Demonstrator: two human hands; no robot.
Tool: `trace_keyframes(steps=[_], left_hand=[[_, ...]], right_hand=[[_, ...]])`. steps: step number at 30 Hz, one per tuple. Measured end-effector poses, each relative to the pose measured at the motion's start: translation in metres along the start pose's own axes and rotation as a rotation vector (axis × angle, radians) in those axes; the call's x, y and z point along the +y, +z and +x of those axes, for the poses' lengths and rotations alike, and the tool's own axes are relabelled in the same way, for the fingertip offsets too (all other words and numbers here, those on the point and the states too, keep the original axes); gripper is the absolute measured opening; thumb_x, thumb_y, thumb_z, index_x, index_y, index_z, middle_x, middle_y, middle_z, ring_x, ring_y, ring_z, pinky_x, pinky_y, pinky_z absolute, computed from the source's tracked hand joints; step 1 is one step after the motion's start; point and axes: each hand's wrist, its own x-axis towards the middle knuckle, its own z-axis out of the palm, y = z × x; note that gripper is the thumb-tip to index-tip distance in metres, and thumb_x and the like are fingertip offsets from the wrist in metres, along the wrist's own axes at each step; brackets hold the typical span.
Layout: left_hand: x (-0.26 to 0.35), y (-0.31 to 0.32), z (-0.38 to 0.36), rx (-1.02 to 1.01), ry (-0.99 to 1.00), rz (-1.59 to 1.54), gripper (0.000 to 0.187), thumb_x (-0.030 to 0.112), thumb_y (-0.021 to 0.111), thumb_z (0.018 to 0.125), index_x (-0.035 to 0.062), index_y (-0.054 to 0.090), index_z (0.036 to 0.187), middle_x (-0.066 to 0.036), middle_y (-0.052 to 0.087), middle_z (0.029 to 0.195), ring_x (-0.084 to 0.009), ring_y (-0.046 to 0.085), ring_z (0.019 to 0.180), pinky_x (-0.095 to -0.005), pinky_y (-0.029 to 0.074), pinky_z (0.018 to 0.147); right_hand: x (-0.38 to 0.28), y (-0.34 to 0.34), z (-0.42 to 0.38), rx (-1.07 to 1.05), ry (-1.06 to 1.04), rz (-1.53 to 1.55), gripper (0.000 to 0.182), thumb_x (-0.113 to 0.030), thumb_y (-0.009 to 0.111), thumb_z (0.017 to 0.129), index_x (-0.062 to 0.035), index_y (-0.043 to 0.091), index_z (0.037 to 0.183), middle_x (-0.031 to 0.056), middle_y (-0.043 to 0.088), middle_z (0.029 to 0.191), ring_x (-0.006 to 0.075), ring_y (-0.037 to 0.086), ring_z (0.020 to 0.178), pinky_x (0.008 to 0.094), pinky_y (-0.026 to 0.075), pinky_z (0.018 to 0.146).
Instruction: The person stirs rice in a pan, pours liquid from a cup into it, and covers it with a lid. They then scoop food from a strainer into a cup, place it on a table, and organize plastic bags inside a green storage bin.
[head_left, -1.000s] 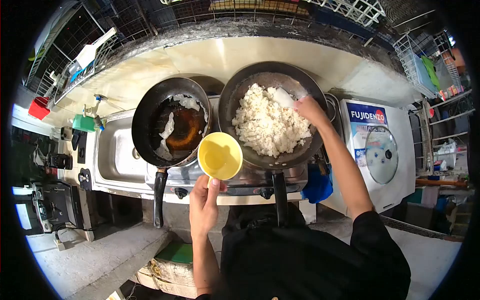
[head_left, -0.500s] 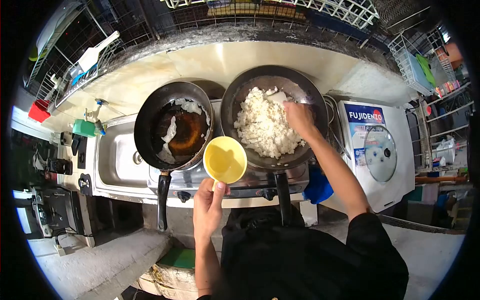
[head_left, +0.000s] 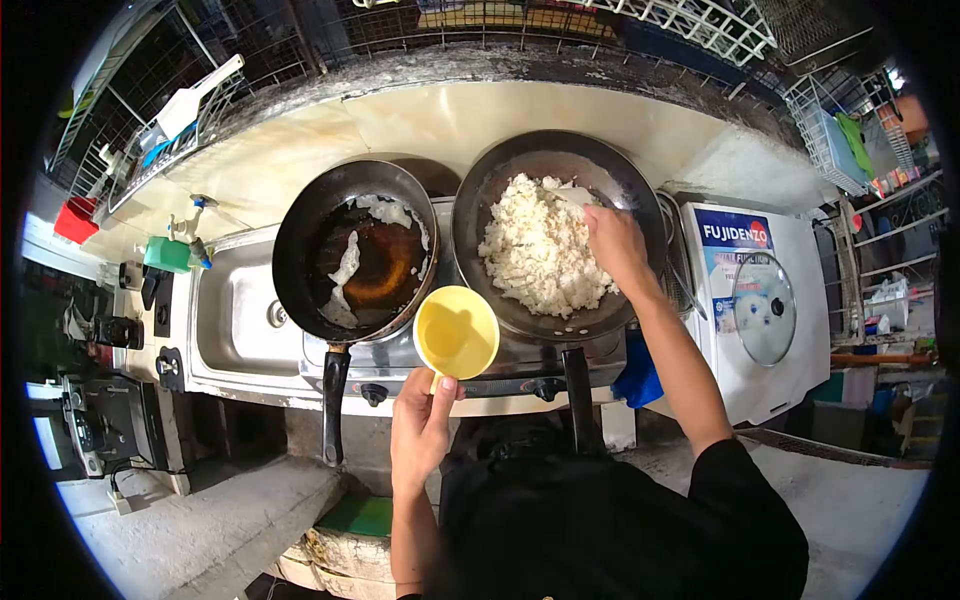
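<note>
My left hand (head_left: 424, 424) is closed round the handle of a yellow cup (head_left: 457, 334), held in front of the stove between two pans. The inside of the cup is yellow, and a shadow falls across it. Over the right-hand wok (head_left: 510, 165), my right hand (head_left: 617, 240) is closed on a pale rice paddle (head_left: 572, 194). Its blade rests against a heap of white rice (head_left: 545, 250), and the grip is hidden by my fingers. To the left sits a dark frying pan (head_left: 300, 220) with brown residue and white cooked scraps (head_left: 344, 270).
Both pans stand on a steel gas stove (head_left: 510, 360), their black handles pointing toward me. A steel sink (head_left: 240, 300) lies left. On the right, a glass lid (head_left: 763, 315) rests on a white box-shaped appliance (head_left: 720, 350). Wire racks (head_left: 690, 25) run along the back.
The view has shifted slightly, so the pans sit a little further right. The cup is slightly lower and nearer me. My right hand stays at the rice with the paddle.
</note>
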Motion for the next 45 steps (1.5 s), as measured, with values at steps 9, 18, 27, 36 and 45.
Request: trace_keyframes(steps=[9,18,27,36,45], left_hand=[[-0.002,-0.005,-0.001,-0.004,0.010,-0.015,0.030,0.023,0.050,0.093,-0.0030,0.057,0.081,-0.009,0.055,0.074,-0.0183,0.051,0.072,-0.0299,0.040,0.068],[0.000,-0.012,0.003,-0.034,0.019,0.024,0.030,0.023,0.050,0.093,-0.0031,0.057,0.083,-0.010,0.055,0.075,-0.0184,0.052,0.072,-0.0302,0.041,0.067],[0.001,-0.014,0.007,-0.055,0.022,0.064,0.028,0.022,0.050,0.093,-0.0030,0.058,0.083,-0.011,0.056,0.075,-0.0192,0.053,0.071,-0.0307,0.041,0.067],[-0.005,-0.018,0.008,-0.071,0.030,0.032,0.028,0.023,0.049,0.093,-0.0031,0.058,0.085,-0.011,0.057,0.075,-0.0198,0.054,0.072,-0.0310,0.042,0.068],[-0.006,-0.023,0.006,-0.095,0.049,0.050,0.031,0.025,0.049,0.093,-0.0033,0.058,0.086,-0.011,0.058,0.077,-0.0198,0.056,0.073,-0.0315,0.043,0.069]], right_hand=[[-0.003,0.005,0.001,0.043,-0.040,0.044,0.015,-0.014,0.049,0.087,-0.0050,0.060,0.088,0.0234,0.062,0.081,0.0413,0.060,0.080,0.0489,0.047,0.068],[-0.020,0.002,0.004,0.066,0.014,0.100,0.018,-0.015,0.047,0.088,-0.0021,0.059,0.090,0.0230,0.062,0.084,0.0415,0.060,0.082,0.0490,0.047,0.071],[-0.018,0.017,0.011,0.062,0.006,0.113,0.018,-0.016,0.047,0.088,-0.0029,0.060,0.090,0.0234,0.062,0.083,0.0408,0.061,0.080,0.0479,0.047,0.070],[-0.008,-0.001,0.004,-0.034,0.057,0.032,0.019,-0.016,0.048,0.087,-0.0038,0.062,0.088,0.0225,0.063,0.083,0.0390,0.061,0.079,0.0474,0.047,0.071],[-0.011,0.022,0.020,0.020,0.015,0.048,0.019,-0.017,0.050,0.087,-0.0053,0.064,0.093,0.0208,0.063,0.084,0.0393,0.061,0.080,0.0459,0.048,0.073]])
